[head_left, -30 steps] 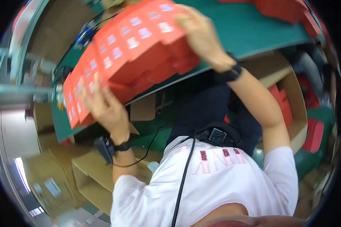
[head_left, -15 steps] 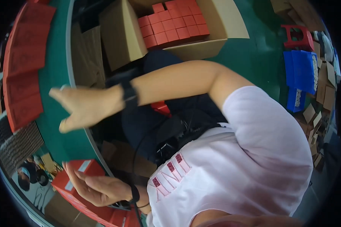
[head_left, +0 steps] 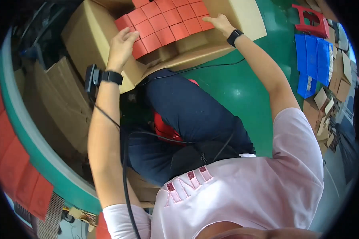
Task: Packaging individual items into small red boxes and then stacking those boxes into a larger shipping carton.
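A block of small red boxes [head_left: 163, 20] lies in rows inside an open brown cardboard carton [head_left: 231, 38] on the floor ahead of my knees. My left hand [head_left: 121, 44] presses against the left end of the block, fingers spread over the nearest boxes. At the block's right end, my right hand [head_left: 218, 23] lies by the carton wall. The block is squeezed between both hands. Each wrist wears a black band, and a black cable runs along my left arm.
More red boxes [head_left: 12, 159] lie on a green-edged table [head_left: 48, 159] at the left. Empty cardboard cartons [head_left: 64, 95] stand under it. Blue bins [head_left: 313, 59], a red stool [head_left: 311, 22] and cardboard scraps [head_left: 327, 115] sit on the green floor [head_left: 235, 91] at the right.
A second ago both hands held the block of red boxes over the table. The view then swung down and right. Both hands now hold the block in the floor carton.
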Motion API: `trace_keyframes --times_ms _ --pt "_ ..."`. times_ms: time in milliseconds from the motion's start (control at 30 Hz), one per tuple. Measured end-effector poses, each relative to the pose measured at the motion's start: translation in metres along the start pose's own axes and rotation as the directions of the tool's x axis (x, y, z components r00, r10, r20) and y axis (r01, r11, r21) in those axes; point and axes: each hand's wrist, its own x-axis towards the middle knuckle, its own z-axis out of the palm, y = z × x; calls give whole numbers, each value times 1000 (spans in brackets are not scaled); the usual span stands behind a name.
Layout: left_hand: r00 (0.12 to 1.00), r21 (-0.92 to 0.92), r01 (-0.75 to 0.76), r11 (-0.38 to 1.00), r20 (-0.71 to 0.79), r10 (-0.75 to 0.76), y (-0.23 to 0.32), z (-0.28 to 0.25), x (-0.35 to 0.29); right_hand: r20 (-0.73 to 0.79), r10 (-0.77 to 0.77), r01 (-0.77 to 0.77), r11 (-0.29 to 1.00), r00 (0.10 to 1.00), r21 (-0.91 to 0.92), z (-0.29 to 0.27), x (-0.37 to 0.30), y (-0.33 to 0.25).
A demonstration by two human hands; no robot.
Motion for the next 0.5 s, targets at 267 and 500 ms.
trace_keyframes --times_ms 267,500 --pt "816 -149 536 831 -161 -555 -111 76 89 35 195 -197 979 980 50 39 63 33" --pt "659 -78 613 787 -499 -563 -216 63 128 12 193 -191 974 981 -119 97 69 14"
